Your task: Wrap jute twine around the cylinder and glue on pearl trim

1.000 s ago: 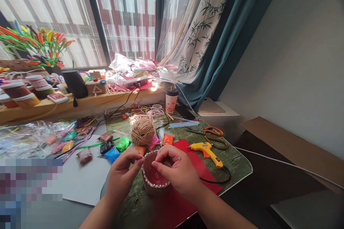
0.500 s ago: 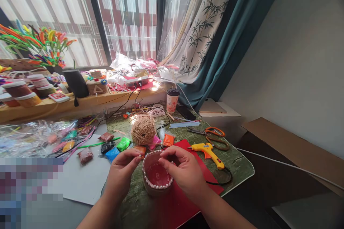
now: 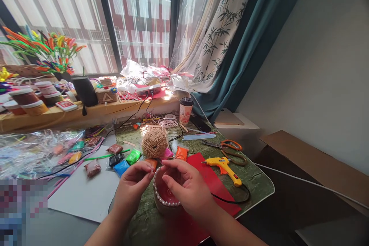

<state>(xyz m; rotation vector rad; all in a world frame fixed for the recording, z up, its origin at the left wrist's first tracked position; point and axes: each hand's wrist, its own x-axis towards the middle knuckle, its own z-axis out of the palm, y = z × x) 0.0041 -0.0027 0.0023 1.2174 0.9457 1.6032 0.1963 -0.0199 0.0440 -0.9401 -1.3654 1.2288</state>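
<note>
A round pot [image 3: 165,208] with a pink-red inside and a rim of small pearl beads [image 3: 159,195] stands below my hands. My left hand [image 3: 133,187] is at the pot's left edge, thumb and index finger pinched on what looks like a tiny white pearl bead [image 3: 152,170]. Over the right side of the pot, my right hand [image 3: 187,188] has thumb and index finger apart, with nothing visible between them. It hides part of the rim and the inside. Just behind the left fingertips lies an orange packet [image 3: 152,162].
A yellow glue gun [image 3: 223,165] with a black cord lies right of the pot, near a red sheet [image 3: 203,177]. Scissors [image 3: 227,146], a ball of twine [image 3: 154,143], a lidded paper cup [image 3: 186,110] and clay packets [image 3: 133,157] sit farther back. White board [image 3: 83,192] lies left.
My right hand has moved left across the pot, bringing its fingertips close to my left fingertips. Its thumb and index finger are spread wider. The view has shifted slightly.
</note>
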